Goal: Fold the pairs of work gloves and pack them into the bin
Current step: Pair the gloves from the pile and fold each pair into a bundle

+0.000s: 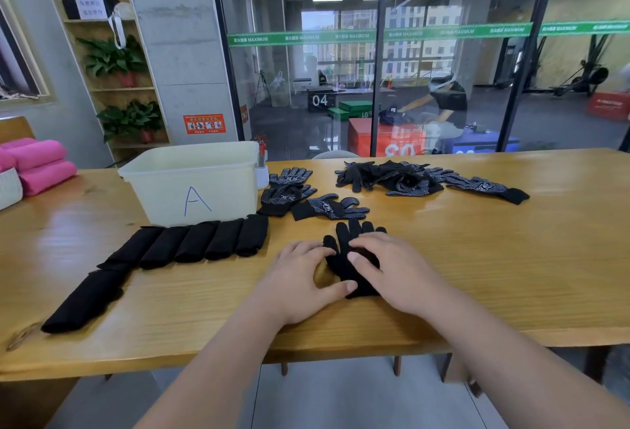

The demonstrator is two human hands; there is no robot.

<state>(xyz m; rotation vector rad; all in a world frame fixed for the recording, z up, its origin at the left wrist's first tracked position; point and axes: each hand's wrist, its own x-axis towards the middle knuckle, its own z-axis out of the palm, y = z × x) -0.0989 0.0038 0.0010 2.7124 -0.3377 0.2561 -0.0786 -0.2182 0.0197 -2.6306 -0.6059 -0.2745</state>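
Observation:
A black work glove pair (347, 241) lies flat on the wooden table, fingers pointing away from me. My left hand (300, 278) rests at its left edge, thumb touching the cuff. My right hand (392, 268) presses flat on its palm area. Several folded black glove bundles (204, 241) sit in a row in front of the white bin (194, 183) marked "A", with one more (85, 302) nearer the table's front left. Loose dotted gloves (306, 197) lie right of the bin, and a pile of them (409, 176) sits farther back.
Pink rolled towels (41, 166) lie at the table's far left. A glass wall stands behind the table (511, 275). Behind the glass a person sits among coloured boxes. A small white bottle (261, 169) stands beside the bin.

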